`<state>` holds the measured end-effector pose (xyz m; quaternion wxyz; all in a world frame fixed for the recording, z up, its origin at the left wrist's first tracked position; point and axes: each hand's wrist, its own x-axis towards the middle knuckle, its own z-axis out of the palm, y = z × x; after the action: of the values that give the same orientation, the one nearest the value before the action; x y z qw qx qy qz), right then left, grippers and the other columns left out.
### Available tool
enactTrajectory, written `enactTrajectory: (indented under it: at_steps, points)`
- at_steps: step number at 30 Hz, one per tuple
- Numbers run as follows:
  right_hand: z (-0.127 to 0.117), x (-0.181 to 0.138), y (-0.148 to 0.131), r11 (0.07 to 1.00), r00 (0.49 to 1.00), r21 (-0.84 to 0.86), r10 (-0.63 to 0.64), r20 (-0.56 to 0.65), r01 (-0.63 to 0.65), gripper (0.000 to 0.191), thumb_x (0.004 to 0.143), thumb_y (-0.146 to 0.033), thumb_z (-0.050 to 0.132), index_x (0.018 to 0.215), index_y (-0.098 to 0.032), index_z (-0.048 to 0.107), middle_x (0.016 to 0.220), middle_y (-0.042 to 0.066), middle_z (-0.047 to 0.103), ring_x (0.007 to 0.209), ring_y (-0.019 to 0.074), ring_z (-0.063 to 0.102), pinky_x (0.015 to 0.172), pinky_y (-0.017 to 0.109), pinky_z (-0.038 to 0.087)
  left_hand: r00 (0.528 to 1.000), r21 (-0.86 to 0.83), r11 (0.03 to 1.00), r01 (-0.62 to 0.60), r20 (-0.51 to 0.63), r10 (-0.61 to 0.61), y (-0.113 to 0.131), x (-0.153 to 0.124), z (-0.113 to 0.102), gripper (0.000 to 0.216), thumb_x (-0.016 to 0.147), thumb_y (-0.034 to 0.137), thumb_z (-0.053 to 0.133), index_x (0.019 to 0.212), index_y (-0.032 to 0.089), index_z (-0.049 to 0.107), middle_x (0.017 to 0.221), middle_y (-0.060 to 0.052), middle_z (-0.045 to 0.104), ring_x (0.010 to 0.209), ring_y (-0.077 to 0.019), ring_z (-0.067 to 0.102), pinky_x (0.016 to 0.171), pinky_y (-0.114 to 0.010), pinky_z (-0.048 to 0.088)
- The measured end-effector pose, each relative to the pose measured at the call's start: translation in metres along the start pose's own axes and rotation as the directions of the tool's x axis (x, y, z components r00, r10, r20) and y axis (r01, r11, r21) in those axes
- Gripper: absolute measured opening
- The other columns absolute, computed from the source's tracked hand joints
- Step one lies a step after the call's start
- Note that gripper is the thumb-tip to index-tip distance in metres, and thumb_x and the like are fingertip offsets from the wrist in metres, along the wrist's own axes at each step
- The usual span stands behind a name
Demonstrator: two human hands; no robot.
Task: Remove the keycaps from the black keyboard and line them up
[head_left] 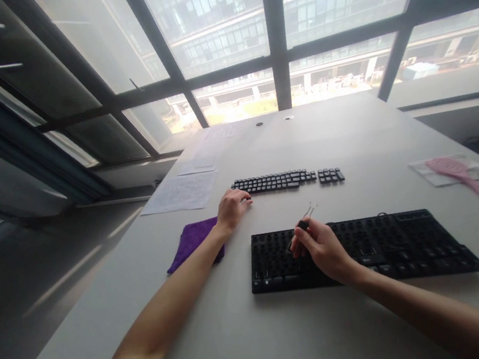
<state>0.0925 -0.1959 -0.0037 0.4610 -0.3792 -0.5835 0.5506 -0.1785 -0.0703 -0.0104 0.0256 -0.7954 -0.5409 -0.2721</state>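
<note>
A black keyboard base [409,245] lies on the white table [252,332] with most keycaps off. Rows of loose black keycaps [286,180] are laid out farther back. My right hand [323,248] hovers over the left part of the keyboard, fingers closed round a wire keycap puller [305,221] whose loops point up and away. My left hand [231,207] reaches to the left end of the keycap rows, fingers curled down at the table; I cannot make out anything in them. A purple cloth [188,243] lies just left of that wrist.
A pink brush [462,175] rests on a clear wrapper at the right side. Printed paper sheets [183,192] lie at the back left. Large windows rise beyond the far table edge; the floor drops off on the left.
</note>
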Motion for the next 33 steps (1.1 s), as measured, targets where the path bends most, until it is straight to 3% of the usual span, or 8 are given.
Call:
enactTrajectory:
  at_steps: [6, 17, 27, 33]
  points:
    - [-0.001, 0.000, -0.002, 1.000, 1.000, -0.008, 0.018, 0.017, -0.018, 0.027, 0.098, -0.043, 0.053, 0.084, -0.019, 0.053, 0.069, 0.002, 0.068, 0.057, 0.0152, 0.065, 0.054, 0.026, 0.047, 0.997, 0.056, 0.997, 0.044, -0.065, -0.041, -0.007, 0.002, 0.008, 0.008, 0.078, 0.026, 0.077, 0.085, 0.022, 0.076, 0.095, -0.006, 0.062, 0.095, -0.0238, 0.053, 0.085, -0.035, 0.048]
    - [-0.002, 0.000, -0.001, 1.000, 0.999, -0.013, 0.018, 0.031, -0.017, 0.029, 0.098, -0.045, 0.052, 0.084, -0.019, 0.053, 0.070, 0.003, 0.068, 0.057, 0.0156, 0.064, 0.055, 0.027, 0.047, 0.974, -0.033, 0.983, 0.179, -0.132, -0.182, -0.022, 0.007, 0.014, 0.009, 0.073, 0.025, 0.082, 0.082, 0.025, 0.079, 0.095, -0.005, 0.060, 0.095, -0.0228, 0.052, 0.087, -0.036, 0.049]
    - [-0.001, -0.001, -0.006, 1.000, 1.000, 0.021, 0.018, 0.020, -0.018, 0.028, 0.097, -0.044, 0.054, 0.084, -0.019, 0.053, 0.068, 0.002, 0.067, 0.056, 0.0155, 0.064, 0.054, 0.027, 0.047, 0.972, -0.042, 0.982, 0.184, -0.138, -0.188, -0.022, 0.007, 0.014, 0.011, 0.073, 0.021, 0.082, 0.083, 0.023, 0.079, 0.096, -0.005, 0.060, 0.097, -0.0231, 0.053, 0.090, -0.037, 0.048]
    - [-0.004, 0.000, -0.005, 0.998, 0.996, 0.008, -0.058, -0.072, 0.058, 0.030, 0.097, -0.043, 0.054, 0.079, -0.019, 0.055, 0.071, 0.003, 0.064, 0.060, 0.0155, 0.061, 0.058, 0.028, 0.048, 0.970, -0.044, 0.987, 0.157, -0.179, -0.162, -0.008, 0.007, 0.000, 0.023, 0.077, 0.024, 0.079, 0.100, 0.022, 0.075, 0.095, -0.005, 0.061, 0.096, -0.0228, 0.055, 0.092, -0.037, 0.046]
